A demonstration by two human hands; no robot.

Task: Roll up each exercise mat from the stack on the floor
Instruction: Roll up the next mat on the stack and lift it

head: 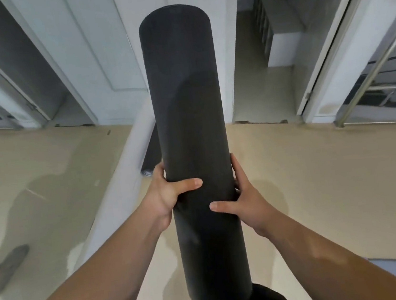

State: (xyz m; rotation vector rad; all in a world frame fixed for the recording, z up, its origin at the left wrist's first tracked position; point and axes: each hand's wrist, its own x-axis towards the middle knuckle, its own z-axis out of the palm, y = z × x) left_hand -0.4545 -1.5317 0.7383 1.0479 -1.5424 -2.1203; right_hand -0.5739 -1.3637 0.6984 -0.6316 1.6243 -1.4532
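Observation:
A black exercise mat [189, 116], fully rolled into a thick cylinder, is held off the floor and points away from me toward the wall. My left hand [166, 192] grips its left side with the thumb across the front. My right hand [244, 199] clasps the right side slightly lower, thumb also on the front. The end of another dark rolled mat [150, 164] peeks out behind the held roll, standing by a white pillar. No flat stack of mats shows in this view.
A white pillar [125, 173] runs down the left of the held roll. Beige floor [321, 184] spreads on both sides. White doors [95, 50] and a metal handrail [367, 71] line the far wall. Another person's foot [6, 265] shows at the left edge.

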